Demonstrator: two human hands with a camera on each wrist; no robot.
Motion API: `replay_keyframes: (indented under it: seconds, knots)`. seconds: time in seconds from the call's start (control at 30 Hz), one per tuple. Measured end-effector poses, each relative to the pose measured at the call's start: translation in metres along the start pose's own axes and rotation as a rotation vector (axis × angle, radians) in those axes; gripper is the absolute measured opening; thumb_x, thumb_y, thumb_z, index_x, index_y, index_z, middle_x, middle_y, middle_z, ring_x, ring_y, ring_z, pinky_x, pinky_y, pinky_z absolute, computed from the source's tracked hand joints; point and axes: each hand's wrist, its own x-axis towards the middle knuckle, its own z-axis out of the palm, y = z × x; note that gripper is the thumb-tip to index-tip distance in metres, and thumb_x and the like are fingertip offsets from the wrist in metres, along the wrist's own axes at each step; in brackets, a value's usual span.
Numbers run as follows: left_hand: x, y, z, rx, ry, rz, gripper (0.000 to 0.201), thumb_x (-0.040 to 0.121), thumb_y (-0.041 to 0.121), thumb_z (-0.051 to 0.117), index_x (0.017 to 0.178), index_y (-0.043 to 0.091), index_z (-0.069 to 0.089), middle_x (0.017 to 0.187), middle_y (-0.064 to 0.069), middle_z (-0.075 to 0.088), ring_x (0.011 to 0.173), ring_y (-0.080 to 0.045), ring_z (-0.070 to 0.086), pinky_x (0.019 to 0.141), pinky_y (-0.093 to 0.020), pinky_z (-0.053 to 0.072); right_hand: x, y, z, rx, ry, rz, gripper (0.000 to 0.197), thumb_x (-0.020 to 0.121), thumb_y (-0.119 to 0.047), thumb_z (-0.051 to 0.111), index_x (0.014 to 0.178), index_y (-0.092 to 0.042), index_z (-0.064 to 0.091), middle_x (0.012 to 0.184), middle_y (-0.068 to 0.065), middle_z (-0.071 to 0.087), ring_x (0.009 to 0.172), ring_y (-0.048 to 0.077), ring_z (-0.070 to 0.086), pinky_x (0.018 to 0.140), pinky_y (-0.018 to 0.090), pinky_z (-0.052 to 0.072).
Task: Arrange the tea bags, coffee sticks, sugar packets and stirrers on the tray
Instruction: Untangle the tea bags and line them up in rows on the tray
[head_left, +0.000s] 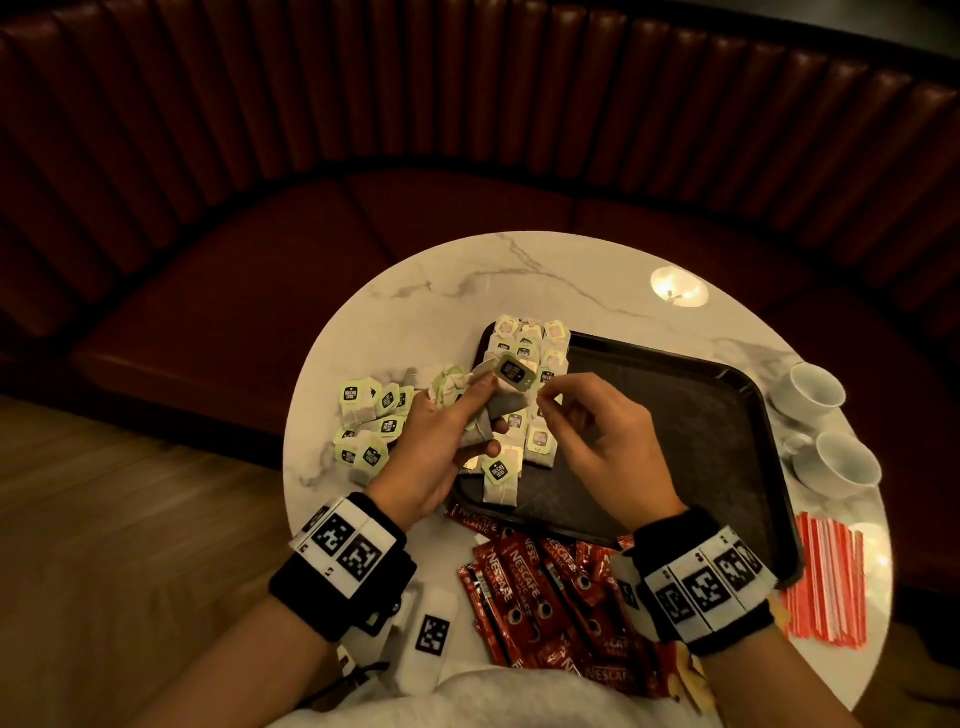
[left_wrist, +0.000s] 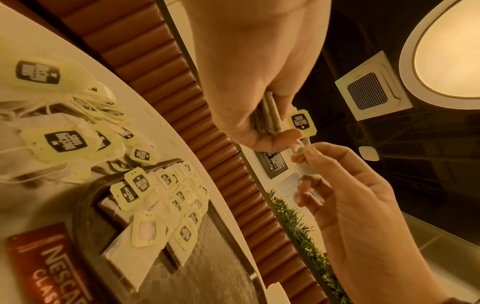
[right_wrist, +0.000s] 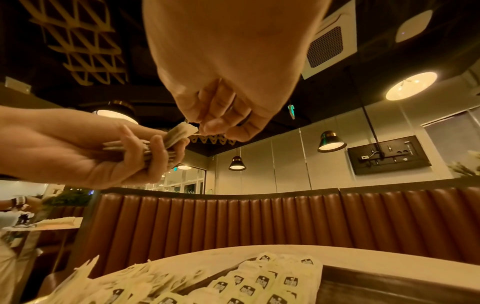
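The left hand grips a small bunch of tea bags above the tray's left edge, fingers curled round the grey-white paper pouches; one pale green tag with a black label sticks up from it. The right hand pinches a pouch corner at the bunch's top. On the dark tray, more bags lie in rows at the far left. Red coffee sticks lie on the near tabletop.

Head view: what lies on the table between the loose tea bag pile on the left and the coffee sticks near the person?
In the head view the left hand and its wristband hang over that stretch between tea bag pile and coffee sticks; only bare marble table shows there.
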Motion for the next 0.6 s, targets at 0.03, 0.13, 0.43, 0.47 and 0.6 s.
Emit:
replay_keyframes:
  seconds: [0.03,0.13,0.43,0.47,0.6]
  knots:
    - [0.000,0.000,0.000,0.001,0.008,-0.003,0.039,0.094,0.020,0.062,0.123,-0.005,0.059,0.092,-0.014,0.074,0.064,-0.014,0.065,0.046,-0.022,0.046,-0.001,0.000,0.001,0.000,-0.008,0.000,0.010,0.094,-0.017,0.063,0.103,-0.013,0.065,0.095,-0.020,0.057,0.070,0.001,0.053,0.065,0.019,0.046]
    - [0.001,-0.002,-0.001,-0.015,0.029,-0.008,0.043,0.094,0.021,0.063,0.128,-0.002,0.053,0.097,-0.013,0.071,0.066,-0.015,0.066,0.047,-0.023,0.047,-0.002,-0.005,0.005,0.060,-0.020,0.011,0.016,0.093,-0.022,0.060,0.103,-0.011,0.067,0.096,-0.025,0.056,0.071,-0.004,0.055,0.067,0.011,0.045]
    - [0.001,-0.003,0.003,-0.046,0.040,-0.003,0.024,0.095,0.016,0.059,0.115,0.004,0.063,0.088,-0.007,0.074,0.068,-0.013,0.067,0.049,-0.022,0.050,-0.004,-0.016,0.012,0.209,-0.022,0.095,0.011,0.093,-0.016,0.066,0.103,-0.013,0.068,0.095,-0.013,0.067,0.079,0.003,0.063,0.070,0.014,0.049]
    - [0.001,-0.003,0.003,-0.044,0.032,0.007,0.022,0.095,0.014,0.059,0.114,0.004,0.063,0.086,-0.007,0.074,0.065,-0.012,0.066,0.048,-0.022,0.050,-0.004,-0.018,0.011,0.234,-0.017,0.128,0.010,0.093,-0.017,0.066,0.103,-0.017,0.067,0.092,-0.015,0.068,0.079,0.006,0.064,0.070,0.017,0.050]
    - [-0.001,-0.002,0.004,-0.017,-0.021,0.055,0.012,0.096,0.010,0.056,0.101,0.008,0.066,0.077,-0.004,0.074,0.059,-0.010,0.063,0.046,-0.021,0.047,-0.002,-0.021,0.007,0.308,-0.023,0.199,0.021,0.095,-0.015,0.063,0.105,-0.034,0.057,0.100,-0.015,0.068,0.087,0.008,0.066,0.076,0.030,0.055]
